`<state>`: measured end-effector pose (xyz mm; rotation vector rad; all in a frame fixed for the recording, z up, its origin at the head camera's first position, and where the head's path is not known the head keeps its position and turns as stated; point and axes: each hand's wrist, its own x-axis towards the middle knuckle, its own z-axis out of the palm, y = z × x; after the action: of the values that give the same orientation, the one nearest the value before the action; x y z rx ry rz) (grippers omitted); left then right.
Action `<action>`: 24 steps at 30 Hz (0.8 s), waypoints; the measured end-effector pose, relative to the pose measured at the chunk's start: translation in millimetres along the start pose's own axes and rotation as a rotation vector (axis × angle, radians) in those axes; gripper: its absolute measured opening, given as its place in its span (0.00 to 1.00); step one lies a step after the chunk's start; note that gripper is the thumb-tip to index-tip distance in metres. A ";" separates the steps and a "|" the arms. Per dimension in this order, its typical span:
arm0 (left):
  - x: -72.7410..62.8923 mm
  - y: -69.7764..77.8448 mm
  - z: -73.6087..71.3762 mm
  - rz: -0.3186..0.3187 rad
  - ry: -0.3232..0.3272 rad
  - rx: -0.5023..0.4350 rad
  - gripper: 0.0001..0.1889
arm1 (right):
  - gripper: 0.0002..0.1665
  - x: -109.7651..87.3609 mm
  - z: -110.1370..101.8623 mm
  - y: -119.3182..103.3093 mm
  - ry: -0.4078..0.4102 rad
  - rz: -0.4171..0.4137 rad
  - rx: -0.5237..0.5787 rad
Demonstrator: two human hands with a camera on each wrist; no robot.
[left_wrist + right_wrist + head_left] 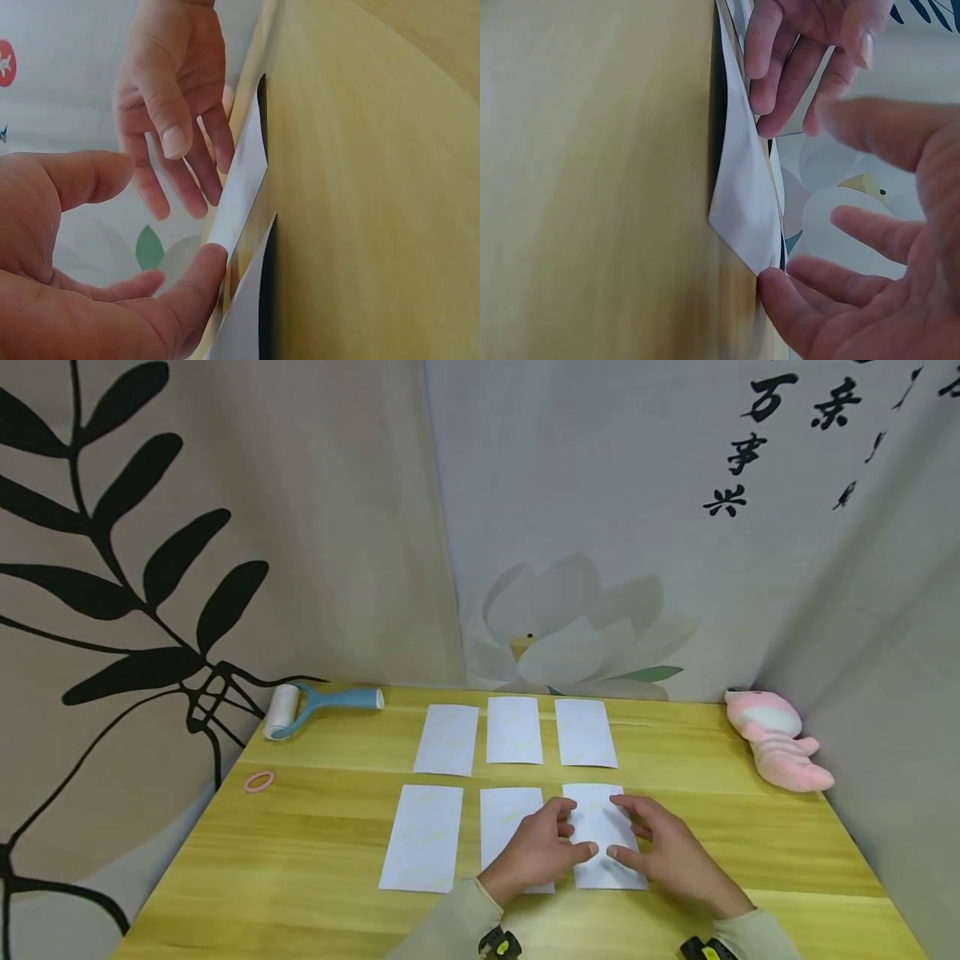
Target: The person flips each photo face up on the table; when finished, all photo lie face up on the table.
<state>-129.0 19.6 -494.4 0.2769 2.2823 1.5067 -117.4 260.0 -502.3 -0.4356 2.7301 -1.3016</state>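
Note:
Several white paper sheets lie in two rows on the table. Both my hands are at the front right sheet (603, 860), one on each side. My left hand (542, 847) reaches over the front middle sheet (498, 818), partly covering it. In the left wrist view a lower fingertip (214, 259) appears to touch the sheet's edge. From the other side comes my right hand (667, 847), with a finger (776, 289) at the sheet's corner in the right wrist view. Thumbs and fingers on both hands are spread and loosely bent, pinching nothing. The sheet's edge curls slightly up off the wood.
To the left is the front left sheet (422, 839); three sheets, including the back middle one (514, 731), form the back row. A blue-handled lint roller (322, 703) and a pink ring (258, 782) lie left on the wooden table (315, 860). A pink plush toy (780, 743) lies back right.

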 end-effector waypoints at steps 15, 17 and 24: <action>4.5 -2.4 -1.9 -0.002 0.000 -0.119 0.32 | 0.63 -7.5 -0.7 1.6 -0.108 -0.113 -0.259; 4.5 -3.2 -3.0 0.000 0.004 -0.118 0.32 | 0.64 -7.1 -1.3 0.3 -0.119 -0.111 -0.278; 5.3 -6.0 -5.7 0.007 0.008 -0.105 0.32 | 0.64 -7.8 -3.5 -3.0 -0.171 -0.126 -0.324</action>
<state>-136.0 14.3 -499.1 0.2498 2.2022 1.6273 -109.9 263.0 -498.2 -0.7191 2.8065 -0.7959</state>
